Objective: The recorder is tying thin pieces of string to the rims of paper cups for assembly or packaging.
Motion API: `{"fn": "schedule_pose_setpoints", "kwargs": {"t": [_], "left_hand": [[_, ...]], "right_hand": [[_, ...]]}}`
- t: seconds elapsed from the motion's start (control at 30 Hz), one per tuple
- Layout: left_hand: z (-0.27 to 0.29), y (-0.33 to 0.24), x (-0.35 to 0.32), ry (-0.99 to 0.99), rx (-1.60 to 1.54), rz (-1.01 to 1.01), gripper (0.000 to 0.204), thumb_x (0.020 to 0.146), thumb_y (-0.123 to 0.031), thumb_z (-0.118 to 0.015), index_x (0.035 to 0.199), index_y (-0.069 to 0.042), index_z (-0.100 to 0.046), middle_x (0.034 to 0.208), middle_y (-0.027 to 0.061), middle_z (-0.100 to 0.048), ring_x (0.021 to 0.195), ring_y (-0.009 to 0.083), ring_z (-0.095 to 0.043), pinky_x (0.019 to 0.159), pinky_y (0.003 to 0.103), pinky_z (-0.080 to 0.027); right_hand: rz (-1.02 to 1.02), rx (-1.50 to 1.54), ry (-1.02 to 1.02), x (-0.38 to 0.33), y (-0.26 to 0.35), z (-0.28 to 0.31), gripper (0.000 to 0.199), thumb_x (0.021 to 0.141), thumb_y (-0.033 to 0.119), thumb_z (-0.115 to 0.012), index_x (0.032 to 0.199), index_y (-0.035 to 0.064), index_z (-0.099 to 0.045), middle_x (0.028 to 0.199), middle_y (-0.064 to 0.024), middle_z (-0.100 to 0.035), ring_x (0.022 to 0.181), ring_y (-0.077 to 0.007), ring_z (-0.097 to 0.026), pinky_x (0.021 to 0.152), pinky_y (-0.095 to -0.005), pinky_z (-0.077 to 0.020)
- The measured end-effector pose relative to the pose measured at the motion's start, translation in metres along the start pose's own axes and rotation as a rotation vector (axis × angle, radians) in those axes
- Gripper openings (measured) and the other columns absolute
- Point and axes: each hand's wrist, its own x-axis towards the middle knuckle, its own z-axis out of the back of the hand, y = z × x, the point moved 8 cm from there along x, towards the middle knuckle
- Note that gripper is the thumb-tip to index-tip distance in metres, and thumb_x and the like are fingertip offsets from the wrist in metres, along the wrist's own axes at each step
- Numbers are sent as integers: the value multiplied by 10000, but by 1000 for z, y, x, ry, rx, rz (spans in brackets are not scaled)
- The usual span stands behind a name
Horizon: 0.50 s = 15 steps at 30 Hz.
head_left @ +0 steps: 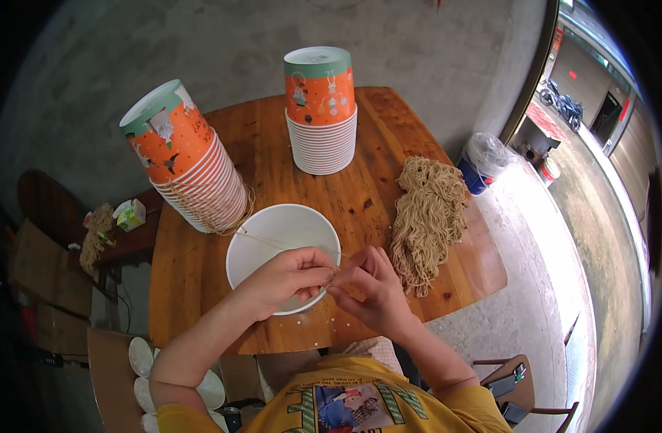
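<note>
My left hand point(286, 278) and my right hand point(371, 287) meet over the near rim of a white paper bowl point(262, 238) on a wooden table point(367, 209). Both pinch a thin tan string point(273, 241) that runs taut across the bowl to a tilted stack of orange-and-green paper bowls point(187, 160) at the left. String loops around the bottom of that stack. A heap of tan string point(427, 220) lies just right of my hands.
An upright stack of the same orange bowls point(320, 112) stands at the table's far middle. A low side table point(129, 238) with a small green box sits to the left. White lids point(145, 375) lie on a chair at lower left. A blue bin point(482, 164) stands right.
</note>
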Motion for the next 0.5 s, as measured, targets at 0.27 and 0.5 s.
{"fn": "schedule_pose_setpoints", "kwargs": {"t": [0.27,0.5], "left_hand": [[-1,4,1,33,-124,51,89,934,-115,-579,998,-54,-588,858,-14,-570,725,63,-533,630,196,-427],[0,2,0,42,-132,46,86,933,-103,-587,1001,-50,-582,862,0,-573,738,75,-543,661,208,-446]], "right_hand": [[58,-81,-35,-1,10,1,241,692,83,-803,883,132,-665,795,-8,-549,740,-223,-518,671,-339,-426],[119,-183,39,-4,12,2,307,696,103,-798,987,158,-715,795,5,-545,712,-199,-513,648,-323,-436]]}}
